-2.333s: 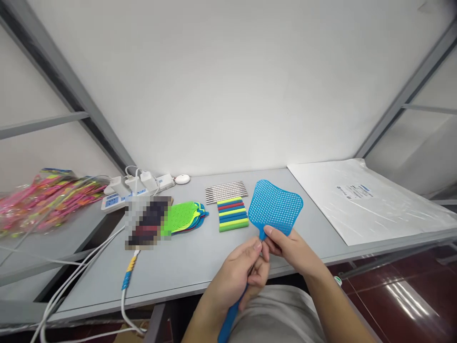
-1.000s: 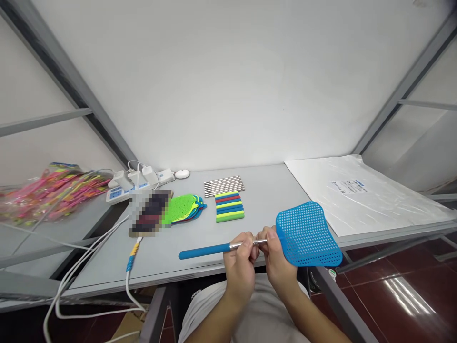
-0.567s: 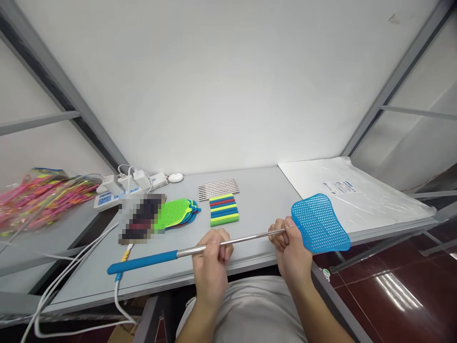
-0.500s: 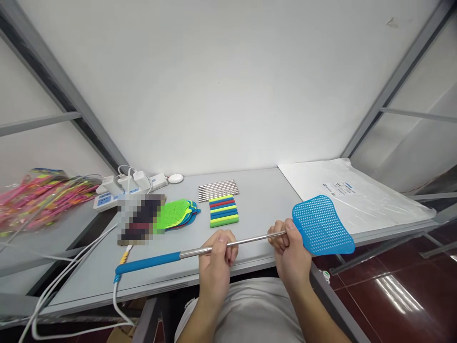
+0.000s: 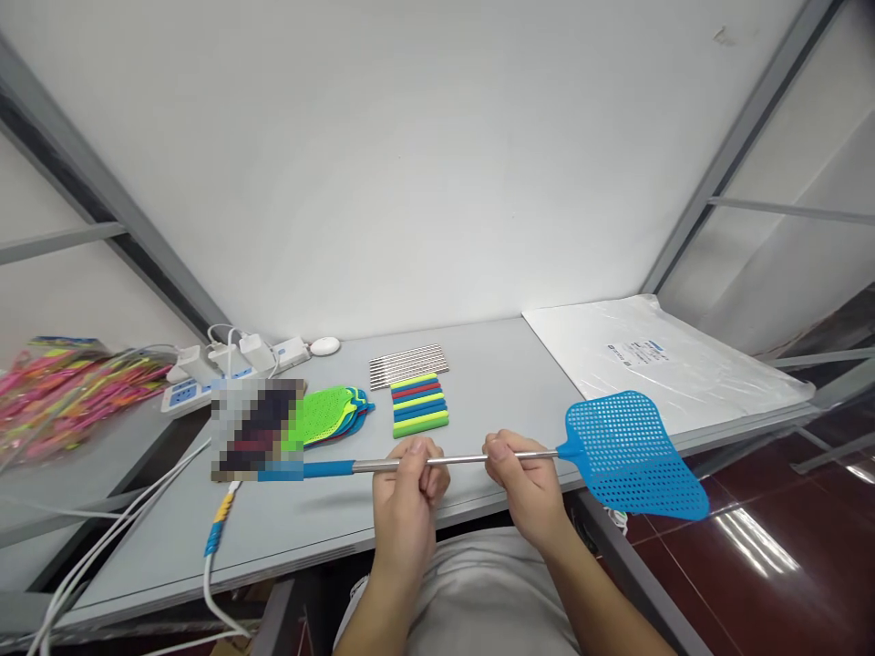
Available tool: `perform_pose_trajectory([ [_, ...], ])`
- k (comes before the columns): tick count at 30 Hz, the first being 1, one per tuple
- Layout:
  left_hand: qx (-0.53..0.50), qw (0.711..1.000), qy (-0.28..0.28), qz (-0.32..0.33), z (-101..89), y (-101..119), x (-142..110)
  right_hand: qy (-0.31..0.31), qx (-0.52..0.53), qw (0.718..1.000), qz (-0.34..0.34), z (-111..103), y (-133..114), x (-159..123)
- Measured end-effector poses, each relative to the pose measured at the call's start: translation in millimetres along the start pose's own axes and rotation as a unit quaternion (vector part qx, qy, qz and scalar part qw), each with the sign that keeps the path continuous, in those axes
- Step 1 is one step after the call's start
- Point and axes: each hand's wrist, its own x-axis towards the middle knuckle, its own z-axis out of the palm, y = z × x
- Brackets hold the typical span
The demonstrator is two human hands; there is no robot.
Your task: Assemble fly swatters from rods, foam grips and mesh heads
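A blue fly swatter (image 5: pixel 633 451) with a telescopic metal rod lies across both my hands, its perforated head to the right and its blue grip to the left. My left hand (image 5: pixel 410 487) is closed round the rod near the thicker metal section. Closer to the head, my right hand (image 5: pixel 525 483) pinches the thin rod. Beyond my left hand, foam grip sleeves (image 5: pixel 419 406) in green, yellow, blue and red lie in a row. Behind them are several metal rods (image 5: pixel 408 364). Loose swatter heads (image 5: pixel 328 415), green on top, are stacked to the left.
A pixelated object (image 5: pixel 258 433) lies at the left with a white cable (image 5: pixel 209 579) below it. Behind stands a power strip (image 5: pixel 184 394) with chargers. Bagged colourful items (image 5: pixel 75 392) are at far left. A white plastic-wrapped sheet (image 5: pixel 656 355) covers the table's right side.
My right hand has moved left along the rod, away from the swatter head, whose neck now shows. The swatter's grip end has risen and its head has dropped slightly.
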Motion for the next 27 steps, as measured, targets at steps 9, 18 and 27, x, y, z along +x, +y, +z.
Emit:
perform_pose_trajectory([
  [9,0.040,0.999,0.018,-0.016,4.0,2.3,-6.9,0.029,-0.011,0.999,0.009,-27.3,-7.0,3.7],
  [18,0.029,0.998,0.047,-0.005,-3.7,16.7,-2.9,0.139,0.076,0.987,-0.010,-63.0,-26.7,14.1],
  [27,0.023,0.995,0.083,0.055,-20.0,25.4,2.1,0.199,0.150,0.968,0.019,-45.3,-15.3,17.8],
])
